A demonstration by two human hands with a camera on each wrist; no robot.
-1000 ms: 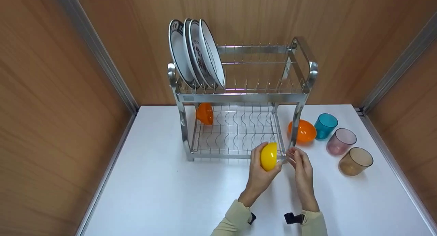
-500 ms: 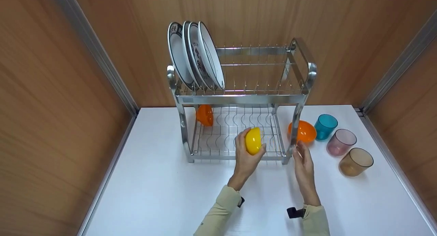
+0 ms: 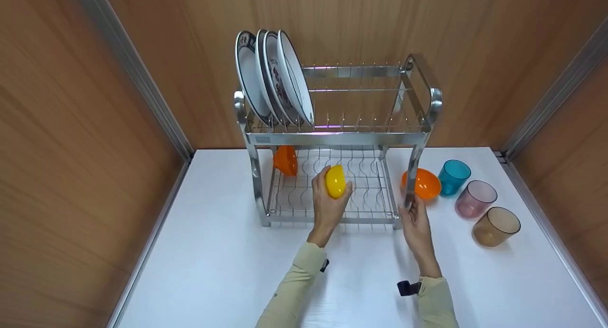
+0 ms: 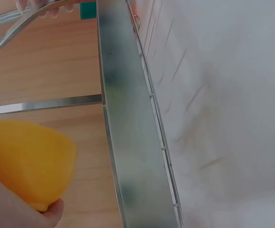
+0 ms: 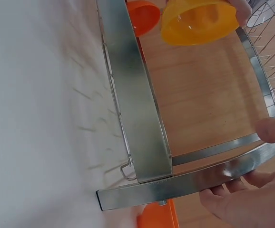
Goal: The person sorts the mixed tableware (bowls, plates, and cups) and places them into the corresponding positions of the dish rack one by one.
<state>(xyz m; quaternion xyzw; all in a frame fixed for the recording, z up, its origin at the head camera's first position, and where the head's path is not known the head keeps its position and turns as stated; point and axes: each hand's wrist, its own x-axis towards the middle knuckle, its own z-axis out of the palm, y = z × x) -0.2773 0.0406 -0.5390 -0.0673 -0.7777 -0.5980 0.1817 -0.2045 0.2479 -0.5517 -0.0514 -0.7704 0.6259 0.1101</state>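
Observation:
A yellow bowl (image 3: 335, 182), tilted on its side, is held in my left hand (image 3: 328, 205) between thumb and fingers. That hand is over the front of the lower shelf of a metal dish rack (image 3: 327, 219). My right hand (image 3: 418, 223) grips the rack's right front leg, thumb on one side and fingers on the other in the right wrist view. In the left wrist view the yellow bowl (image 4: 30, 159) partly hides the hand. An orange bowl (image 3: 285, 160) stands on edge at the lower shelf's left end.
Several patterned plates (image 3: 294, 79) lean upright at the upper tier's left. Right of the rack sit another orange bowl (image 3: 427, 183), a teal cup (image 3: 454, 178), a pink cup (image 3: 475, 199) and an amber cup (image 3: 496, 226). Wooden walls (image 3: 361, 29) enclose the table.
The left hand has carried the yellow bowl left and farther back, away from the right hand, to over the lower shelf. The right hand has taken hold of the rack's right front leg.

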